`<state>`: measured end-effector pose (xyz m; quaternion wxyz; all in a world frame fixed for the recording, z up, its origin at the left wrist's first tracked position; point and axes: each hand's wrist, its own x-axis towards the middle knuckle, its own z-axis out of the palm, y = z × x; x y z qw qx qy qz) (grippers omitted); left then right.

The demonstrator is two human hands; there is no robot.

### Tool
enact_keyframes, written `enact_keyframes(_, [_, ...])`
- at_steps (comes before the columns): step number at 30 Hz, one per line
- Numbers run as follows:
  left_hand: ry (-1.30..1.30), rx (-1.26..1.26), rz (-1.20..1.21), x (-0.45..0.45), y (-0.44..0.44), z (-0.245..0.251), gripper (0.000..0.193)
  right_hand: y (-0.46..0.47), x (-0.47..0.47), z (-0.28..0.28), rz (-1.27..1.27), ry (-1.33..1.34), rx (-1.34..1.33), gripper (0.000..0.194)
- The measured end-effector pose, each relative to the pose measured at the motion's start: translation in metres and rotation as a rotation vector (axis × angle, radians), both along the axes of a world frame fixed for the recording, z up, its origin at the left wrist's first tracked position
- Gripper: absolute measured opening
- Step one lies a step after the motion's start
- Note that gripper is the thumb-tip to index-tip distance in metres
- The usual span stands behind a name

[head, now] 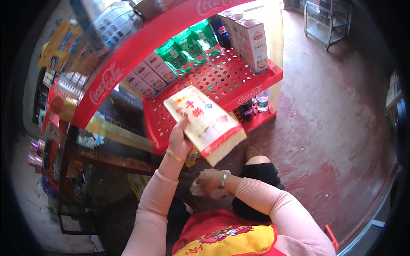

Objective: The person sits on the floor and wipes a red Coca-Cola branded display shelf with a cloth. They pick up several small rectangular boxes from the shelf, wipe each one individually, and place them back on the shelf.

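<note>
My left hand point(180, 137) grips a cream-coloured box point(206, 120) with red print by its left edge. The box is tilted, held up before a red perforated shelf point(224, 72) of a Coca-Cola display rack. Lower down, close to my knees, my right hand point(210, 180) is closed on a crumpled whitish cloth point(197, 189). Tall drink cartons point(153, 76) line the left side of that shelf. Large green plastic bottles point(189, 48) stand along its back, beside a dark Pepsi bottle point(221, 32). More tall cartons point(254, 48) stand at the right end.
On the lower shelf are a dark Pepsi bottle point(246, 110) and a clear water bottle point(262, 101). A dark wooden frame point(112, 160) borders the rack on the left. The worn red floor point(320, 105) stretches to the right, with a metal shelf cart point(328, 27) at the back.
</note>
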<state>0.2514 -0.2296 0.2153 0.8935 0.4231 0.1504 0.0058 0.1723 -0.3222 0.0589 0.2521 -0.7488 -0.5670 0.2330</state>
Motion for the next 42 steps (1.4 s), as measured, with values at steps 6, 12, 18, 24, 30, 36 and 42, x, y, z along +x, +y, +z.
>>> enact_keyframes(6, [-0.004, 0.046, 0.066, 0.141, -0.007, -0.059, 0.042, -0.013, 0.027, 0.013, -0.045, 0.141, 0.104, 0.040])
enact_keyframes(12, [-0.084, -0.017, -0.124, 0.241, -0.009, -0.096, 0.040, -0.032, 0.038, 0.013, -0.076, 0.048, 0.080, 0.031])
enact_keyframes(18, [-0.109, 0.001, -0.131, 0.311, -0.009, -0.136, 0.042, -0.041, 0.042, 0.004, -0.191, 0.095, 0.182, 0.029])
enact_keyframes(24, [-0.053, 0.043, -0.148, 0.346, -0.021, -0.172, 0.037, -0.043, 0.052, -0.011, -0.291, 0.045, 0.263, 0.032])
enact_keyframes(30, [-0.028, 0.372, 0.087, 0.390, 0.021, -0.187, 0.031, -0.051, 0.051, -0.001, -0.259, 0.070, 0.256, 0.035])
enact_keyframes(36, [0.104, 0.868, 0.366, 0.435, 0.058, -0.203, 0.032, -0.055, 0.052, 0.009, -0.238, 0.106, 0.176, 0.038])
enact_keyframes(42, [0.255, 1.386, 0.180, 0.423, 0.020, -0.187, 0.045, -0.054, 0.052, 0.000, -0.365, 0.031, 0.239, 0.024])
